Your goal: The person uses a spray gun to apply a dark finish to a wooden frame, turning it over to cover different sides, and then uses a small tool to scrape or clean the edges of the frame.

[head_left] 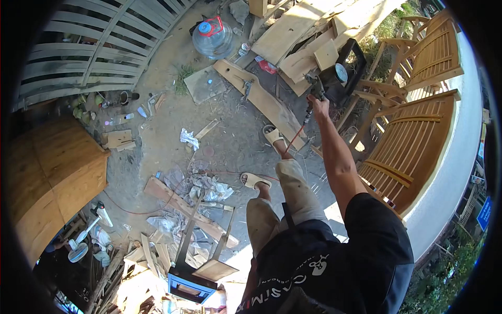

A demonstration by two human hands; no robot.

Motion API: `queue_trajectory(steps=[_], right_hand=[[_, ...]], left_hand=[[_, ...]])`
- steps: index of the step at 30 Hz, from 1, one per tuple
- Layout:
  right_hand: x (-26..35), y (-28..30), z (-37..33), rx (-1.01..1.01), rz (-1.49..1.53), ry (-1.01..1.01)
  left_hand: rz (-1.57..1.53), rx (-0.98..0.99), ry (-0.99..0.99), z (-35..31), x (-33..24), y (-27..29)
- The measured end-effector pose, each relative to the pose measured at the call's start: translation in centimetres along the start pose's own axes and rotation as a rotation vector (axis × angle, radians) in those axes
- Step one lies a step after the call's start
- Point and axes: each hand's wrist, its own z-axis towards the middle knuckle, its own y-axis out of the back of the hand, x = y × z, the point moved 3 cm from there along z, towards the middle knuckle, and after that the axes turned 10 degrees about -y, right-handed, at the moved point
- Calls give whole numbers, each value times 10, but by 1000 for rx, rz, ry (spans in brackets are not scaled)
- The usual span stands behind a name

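Observation:
My right arm stretches up and to the right, and my right hand (319, 106) is closed around the handle of a metal spray gun (315, 86). A reddish air hose (297, 137) runs down from its grip past my right foot. Just beyond the gun stands a dark rectangular frame (356, 64), with a pale round disc (341, 73) beside it. Scrap boards (327, 54) lie near the gun's tip. Of my left arm only a part shows at the lower edge, beside my shirt; the left hand is out of sight.
Slatted wooden chairs (410, 144) line the right side along a pale wall (434, 172). A long plank (261, 97) lies before my feet. A large water bottle (213, 41) stands far ahead. At left are a wooden cabinet (63, 172), a fan (78, 251), plastic sheeting (209, 188) and a stool (192, 285).

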Motion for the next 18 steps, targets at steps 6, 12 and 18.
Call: queue_trajectory(steps=[6,12,18], right_hand=[[-48,-88,109,69,-25,-41],[-53,-144,228,-48,-41,-55],[-60,-184,271,-10,107,-116]], left_hand=[[88,23,211,33,-36,-30],[139,36,348,67,-54,-45],[153,25,470,72,-64,-47]])
